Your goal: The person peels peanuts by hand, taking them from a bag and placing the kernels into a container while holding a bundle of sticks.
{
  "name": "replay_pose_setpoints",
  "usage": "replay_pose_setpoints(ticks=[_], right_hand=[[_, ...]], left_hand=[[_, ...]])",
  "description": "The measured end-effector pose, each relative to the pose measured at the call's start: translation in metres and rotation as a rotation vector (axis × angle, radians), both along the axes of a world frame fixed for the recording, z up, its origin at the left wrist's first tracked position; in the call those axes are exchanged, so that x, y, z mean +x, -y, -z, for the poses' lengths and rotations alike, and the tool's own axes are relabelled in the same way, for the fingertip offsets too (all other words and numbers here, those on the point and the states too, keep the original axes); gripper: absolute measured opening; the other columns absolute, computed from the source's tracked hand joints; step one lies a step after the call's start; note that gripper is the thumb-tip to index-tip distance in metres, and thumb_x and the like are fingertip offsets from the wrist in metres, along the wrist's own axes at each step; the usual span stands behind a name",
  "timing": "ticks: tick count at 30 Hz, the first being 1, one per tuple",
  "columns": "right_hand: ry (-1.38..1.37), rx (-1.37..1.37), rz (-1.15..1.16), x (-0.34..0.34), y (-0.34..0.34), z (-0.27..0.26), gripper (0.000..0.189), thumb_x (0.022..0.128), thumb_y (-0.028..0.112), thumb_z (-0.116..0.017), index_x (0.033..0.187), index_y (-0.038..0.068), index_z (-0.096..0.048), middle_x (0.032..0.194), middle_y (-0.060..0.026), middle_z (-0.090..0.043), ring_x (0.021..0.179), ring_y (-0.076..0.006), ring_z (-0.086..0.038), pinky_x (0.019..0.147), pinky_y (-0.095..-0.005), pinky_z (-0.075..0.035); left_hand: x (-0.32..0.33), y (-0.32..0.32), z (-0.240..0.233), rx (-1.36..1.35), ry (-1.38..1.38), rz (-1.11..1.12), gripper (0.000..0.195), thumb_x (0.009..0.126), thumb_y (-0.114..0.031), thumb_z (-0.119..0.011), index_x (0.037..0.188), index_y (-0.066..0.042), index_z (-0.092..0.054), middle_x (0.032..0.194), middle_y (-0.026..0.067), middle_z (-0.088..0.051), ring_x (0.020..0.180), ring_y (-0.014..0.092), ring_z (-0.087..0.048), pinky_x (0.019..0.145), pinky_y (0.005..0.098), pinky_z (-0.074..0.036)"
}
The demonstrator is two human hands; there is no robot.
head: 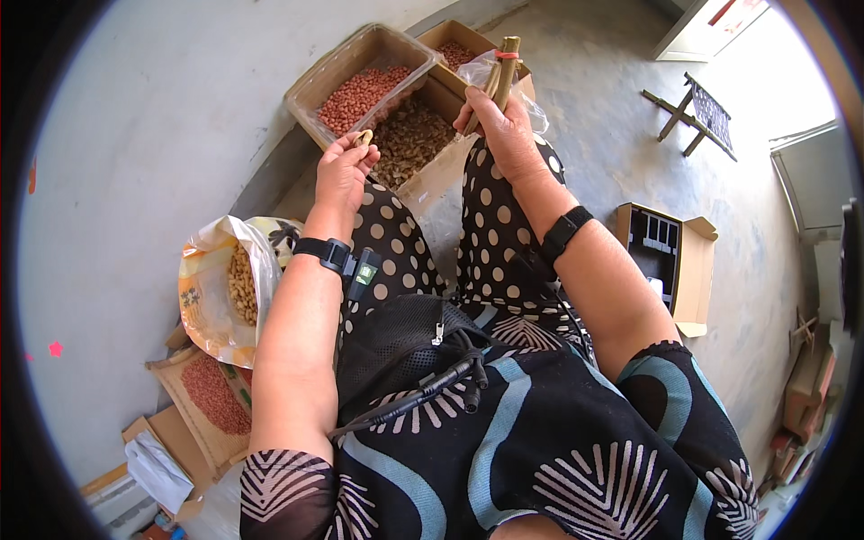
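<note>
My left hand (343, 172) pinches a peanut in its shell (364, 138) between thumb and fingertips, above the near edge of the containers. My right hand (498, 128) is closed around wooden sticks (506, 74) bound near the top with a red band; they point up and away. Beyond my left hand, a clear plastic bin (297, 101) holds shelled reddish peanuts (364, 94). Beside it, a cardboard box (432, 185) holds many empty-looking shells (408, 145). Another cardboard box (432, 34) behind has more red kernels (455, 54).
A plastic bag (209, 317) of unshelled peanuts (241, 283) stands left of my left forearm. Below it lies a woven sack (182, 395) with red kernels. An open box with black inserts (695, 270) and a folding stool (709, 115) are on the right-hand floor.
</note>
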State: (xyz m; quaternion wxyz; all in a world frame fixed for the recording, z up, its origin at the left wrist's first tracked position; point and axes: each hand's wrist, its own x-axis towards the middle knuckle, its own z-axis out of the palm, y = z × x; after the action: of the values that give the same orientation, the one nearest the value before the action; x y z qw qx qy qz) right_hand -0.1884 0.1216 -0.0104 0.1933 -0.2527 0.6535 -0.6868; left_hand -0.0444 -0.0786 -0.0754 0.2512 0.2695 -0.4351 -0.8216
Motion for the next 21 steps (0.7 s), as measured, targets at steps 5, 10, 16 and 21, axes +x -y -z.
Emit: replay_pose_setpoints(ticks=[5, 10, 16, 21], right_hand=[[0.01, 0.003, 0.002, -0.001, -0.002, 0.0, 0.037, 0.09, 0.036, -0.049, 0.072, 0.007, -0.062, 0.068, -0.002, -0.063, 0.064, -0.0089, -0.052, 0.063, -0.0235, -0.04], [-0.002, 0.007, 0.004, -0.003, -0.003, 0.0, 0.036, 0.09, 0.035, -0.049, 0.072, 0.007, -0.062, 0.068, -0.0021, -0.063, 0.065, -0.0091, -0.053, 0.064, -0.0235, -0.04], [0.02, -0.024, 0.018, -0.003, -0.004, -0.002, 0.033, 0.088, 0.029, -0.055, 0.072, 0.001, -0.06, 0.065, -0.0049, -0.061, 0.062, -0.013, -0.056, 0.062, -0.0277, -0.045], [0.042, -0.045, -0.002, -0.003, -0.006, -0.003, 0.032, 0.088, 0.029, -0.054, 0.075, 0.001, -0.06, 0.065, -0.005, -0.061, 0.062, -0.0131, -0.056, 0.062, -0.0277, -0.045]], left_hand=[[0.0, 0.008, 0.002, 0.061, -0.048, -0.013, 0.024, 0.082, 0.006, -0.053, 0.105, 0.002, -0.053, 0.096, 0.0116, -0.061, 0.083, 0.021, -0.062, 0.077, 0.0314, -0.054], [-0.003, 0.013, 0.002, 0.144, -0.062, 0.001, 0.02, 0.084, 0.004, -0.052, 0.103, 0.004, -0.055, 0.092, 0.0114, -0.061, 0.082, 0.021, -0.062, 0.077, 0.0312, -0.054], [-0.006, 0.011, 0.0, 0.005, 0.039, 0.005, 0.019, 0.087, -0.002, -0.057, 0.106, 0.0, -0.056, 0.092, 0.009, -0.064, 0.079, 0.016, -0.062, 0.07, 0.0267, -0.053], [-0.01, 0.007, -0.003, -0.042, 0.146, -0.035, 0.021, 0.086, -0.002, -0.059, 0.106, -0.001, -0.054, 0.091, 0.0095, -0.062, 0.07, 0.014, -0.06, 0.062, 0.0256, -0.052]])
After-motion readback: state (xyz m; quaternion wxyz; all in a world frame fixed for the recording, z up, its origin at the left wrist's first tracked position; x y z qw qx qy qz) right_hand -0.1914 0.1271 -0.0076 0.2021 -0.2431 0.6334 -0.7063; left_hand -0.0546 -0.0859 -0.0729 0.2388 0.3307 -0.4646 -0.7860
